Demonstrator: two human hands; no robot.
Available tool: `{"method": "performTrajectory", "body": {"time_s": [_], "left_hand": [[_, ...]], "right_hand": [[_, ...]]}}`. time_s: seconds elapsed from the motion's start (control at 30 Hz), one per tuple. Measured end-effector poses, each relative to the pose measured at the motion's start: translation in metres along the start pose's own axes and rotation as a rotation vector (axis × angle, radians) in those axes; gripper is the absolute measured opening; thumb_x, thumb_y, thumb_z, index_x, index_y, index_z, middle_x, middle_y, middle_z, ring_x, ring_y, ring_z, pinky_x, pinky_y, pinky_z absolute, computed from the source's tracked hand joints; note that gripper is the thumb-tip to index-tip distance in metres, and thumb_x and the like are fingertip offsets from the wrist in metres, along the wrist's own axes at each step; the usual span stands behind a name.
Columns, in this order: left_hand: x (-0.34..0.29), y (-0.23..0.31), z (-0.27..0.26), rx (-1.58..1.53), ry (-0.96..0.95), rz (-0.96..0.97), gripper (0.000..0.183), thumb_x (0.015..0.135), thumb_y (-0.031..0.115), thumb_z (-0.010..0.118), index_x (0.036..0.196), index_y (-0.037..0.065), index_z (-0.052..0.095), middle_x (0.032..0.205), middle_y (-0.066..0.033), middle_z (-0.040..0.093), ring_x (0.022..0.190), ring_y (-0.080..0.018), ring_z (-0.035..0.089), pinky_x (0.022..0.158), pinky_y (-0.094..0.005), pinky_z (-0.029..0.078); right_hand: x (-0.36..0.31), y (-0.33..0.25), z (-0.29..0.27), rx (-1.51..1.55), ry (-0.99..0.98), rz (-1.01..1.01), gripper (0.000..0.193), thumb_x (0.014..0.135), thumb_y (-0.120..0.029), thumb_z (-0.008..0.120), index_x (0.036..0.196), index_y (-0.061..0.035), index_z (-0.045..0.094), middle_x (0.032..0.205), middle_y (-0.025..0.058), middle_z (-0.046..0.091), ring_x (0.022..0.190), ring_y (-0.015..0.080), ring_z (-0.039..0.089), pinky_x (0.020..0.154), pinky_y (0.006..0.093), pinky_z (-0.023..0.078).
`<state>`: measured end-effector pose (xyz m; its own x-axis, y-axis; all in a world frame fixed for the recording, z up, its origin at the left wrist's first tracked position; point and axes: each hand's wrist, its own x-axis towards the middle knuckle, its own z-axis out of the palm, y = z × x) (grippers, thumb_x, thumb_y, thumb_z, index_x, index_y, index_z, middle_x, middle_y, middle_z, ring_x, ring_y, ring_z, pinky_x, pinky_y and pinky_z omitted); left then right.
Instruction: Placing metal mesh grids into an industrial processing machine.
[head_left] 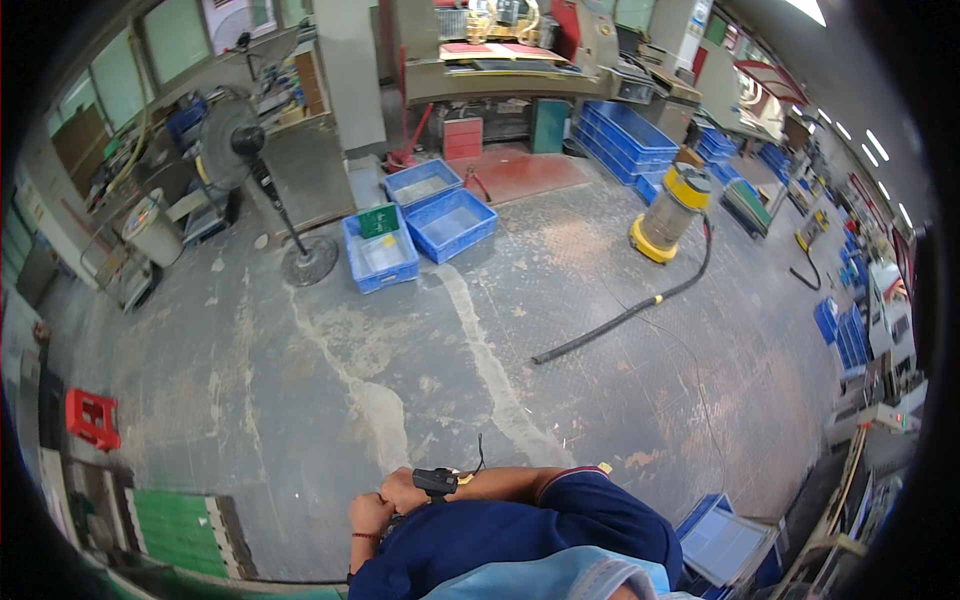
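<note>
Both of my hands are drawn together in front of my chest, at the lower middle of the head view. My left hand (371, 514), with a red beaded band at the wrist, has its fingers curled closed. Right beside it, seemingly touching, my right hand (401, 491) is closed too. A black strapped device (437, 483) sits on my right wrist, with a thin dark wire standing up from it. Whatever lies within the fingers, if anything, is hidden. My right forearm reaches across from a dark blue sleeve (600, 510).
Blue crates (450, 225) stand ahead beside a pedestal fan (310, 262). Ahead right, a yellow-and-grey vacuum cleaner (670, 215) trails a black hose (620, 325) over the worn grey floor (480, 400). A red stool (93, 420) is far left; a large machine (500, 80) stands at the back.
</note>
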<state>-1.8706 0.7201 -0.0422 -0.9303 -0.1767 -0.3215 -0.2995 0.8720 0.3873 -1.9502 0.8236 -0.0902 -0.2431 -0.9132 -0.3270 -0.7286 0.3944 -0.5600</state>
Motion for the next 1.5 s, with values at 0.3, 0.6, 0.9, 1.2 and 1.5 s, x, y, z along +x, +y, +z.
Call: {"method": "performTrajectory", "body": {"time_s": [0.3, 0.6, 0.9, 1.2, 1.5], "left_hand": [[0.08, -0.025, -0.024, 0.103, -0.112, 0.094, 0.03, 0.066, 0.028, 0.054, 0.071, 0.001, 0.066, 0.071, -0.0208, 0.061, 0.068, -0.0373, 0.06, 0.065, -0.0443, 0.049], [0.141, -0.142, -0.108, 0.072, -0.065, 0.105, 0.03, 0.067, 0.033, 0.055, 0.071, 0.005, 0.067, 0.073, -0.0182, 0.062, 0.07, -0.0354, 0.06, 0.064, -0.0433, 0.049], [0.129, -0.274, -0.198, -0.077, -0.023, -0.137, 0.03, 0.068, 0.037, 0.057, 0.074, 0.01, 0.068, 0.074, -0.015, 0.064, 0.071, -0.0324, 0.062, 0.065, -0.042, 0.05], [0.109, -0.362, -0.231, -0.315, 0.082, -0.414, 0.029, 0.067, 0.04, 0.059, 0.078, 0.014, 0.069, 0.075, -0.0157, 0.064, 0.071, -0.0329, 0.062, 0.066, -0.0413, 0.05], [0.159, -0.438, -0.269, -0.411, 0.16, -0.589, 0.029, 0.066, 0.039, 0.06, 0.077, 0.014, 0.069, 0.075, -0.0157, 0.064, 0.072, -0.032, 0.062, 0.066, -0.0405, 0.05]], "right_hand": [[0.014, 0.01, -0.063, 0.121, 0.29, -0.003, 0.014, 0.06, -0.018, 0.06, 0.06, -0.0038, 0.061, 0.059, 0.0175, 0.058, 0.057, 0.0327, 0.059, 0.049, 0.0416, 0.046], [0.167, -0.018, -0.098, 0.019, 0.328, 0.067, 0.02, 0.058, -0.023, 0.059, 0.06, -0.0031, 0.062, 0.06, 0.0176, 0.058, 0.058, 0.0344, 0.058, 0.052, 0.0416, 0.047], [0.309, -0.1, -0.138, -0.09, 0.188, -0.208, 0.016, 0.064, -0.025, 0.056, 0.069, -0.0137, 0.065, 0.065, 0.0131, 0.061, 0.062, 0.0321, 0.06, 0.053, 0.0423, 0.047], [0.424, -0.147, -0.146, -0.099, 0.029, -0.599, 0.02, 0.067, -0.019, 0.052, 0.079, -0.0226, 0.067, 0.063, 0.0084, 0.059, 0.058, 0.0278, 0.058, 0.05, 0.0414, 0.045], [0.552, -0.151, -0.172, -0.229, -0.191, -0.641, 0.023, 0.068, -0.02, 0.051, 0.083, -0.0247, 0.067, 0.067, 0.0106, 0.06, 0.061, 0.03, 0.058, 0.053, 0.0413, 0.046]]}}
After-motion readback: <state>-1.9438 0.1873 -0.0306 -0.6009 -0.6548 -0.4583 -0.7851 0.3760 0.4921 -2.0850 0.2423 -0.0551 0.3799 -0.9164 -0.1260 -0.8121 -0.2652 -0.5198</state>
